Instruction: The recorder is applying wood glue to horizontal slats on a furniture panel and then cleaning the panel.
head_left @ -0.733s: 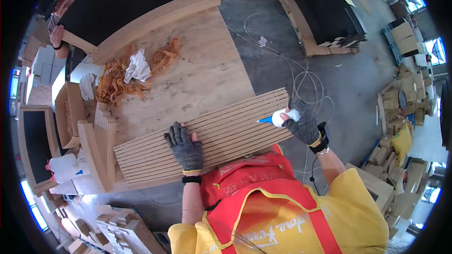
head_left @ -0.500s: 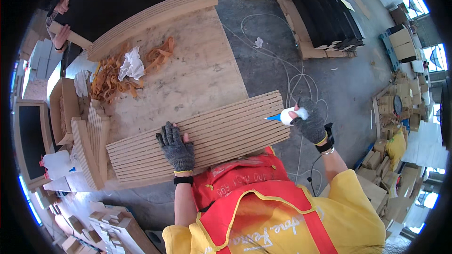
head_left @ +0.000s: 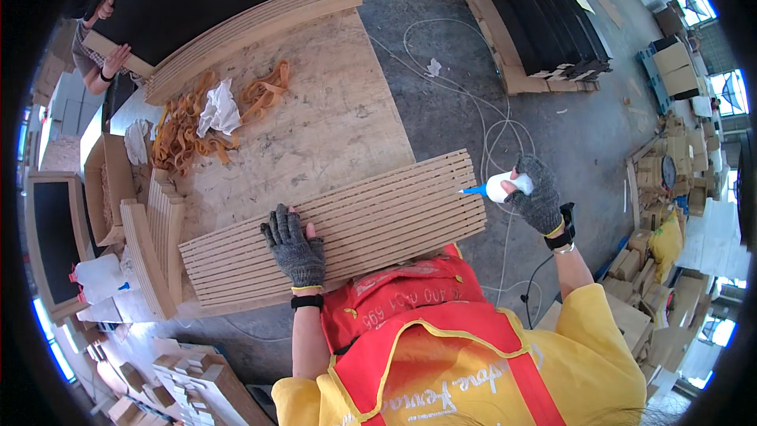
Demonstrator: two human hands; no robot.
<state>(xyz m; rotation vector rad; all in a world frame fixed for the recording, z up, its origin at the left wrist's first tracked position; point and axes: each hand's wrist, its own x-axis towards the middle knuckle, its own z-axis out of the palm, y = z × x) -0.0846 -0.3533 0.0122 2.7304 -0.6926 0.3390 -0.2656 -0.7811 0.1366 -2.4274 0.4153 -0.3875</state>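
Observation:
A row of narrow wooden slats (head_left: 378,217) lies side by side at the near edge of the worktable, tilted up toward the right. My left hand (head_left: 293,246), in a grey knit glove, rests on the slats left of their middle, fingers stretched out and thumb apart. In my gloved right hand (head_left: 538,196) is a white glue bottle (head_left: 505,187) with a blue nozzle. The bottle lies nearly level, its nozzle tip pointing left at the right ends of the slats. Whether the tip touches the wood I cannot tell.
Orange straps (head_left: 185,134) and crumpled white paper (head_left: 219,109) lie on the worktable (head_left: 331,95). More wooden strips (head_left: 150,244) stand at its left. Across it, another person's hand (head_left: 117,59) holds a black panel (head_left: 221,0). A pale hose (head_left: 481,102) coils on the floor near a pallet of black boards (head_left: 544,24).
My right hand has moved a little right with the glue bottle, drawing the nozzle toward the slats' right ends. My left hand has stayed in place on the slats.

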